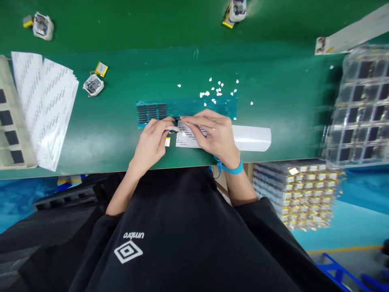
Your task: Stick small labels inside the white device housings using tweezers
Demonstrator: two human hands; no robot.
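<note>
My left hand (152, 140) is closed around a small white device housing (172, 129), most of it covered by the fingers. A yellow-edged battery (167, 142) shows just below that housing. My right hand (212, 132) has its fingers pinched together at the housing's upper edge, beside the left fingertips. Something small and dark sits at those fingertips, too small to make out. Under the right hand lies a white printed sheet (188, 140), its right end curling. Behind both hands is a blue film strip (188, 106) with rows of black strips (152, 112) at its left end.
White bits (219, 90) lie scattered behind the right hand. An opened device (93, 85) with its battery rests to the left, near white printed sheets (45, 101). Compartment trays stand at both sides, including a clear one (358, 105). Stacked battery trays (300, 190) sit below the table edge.
</note>
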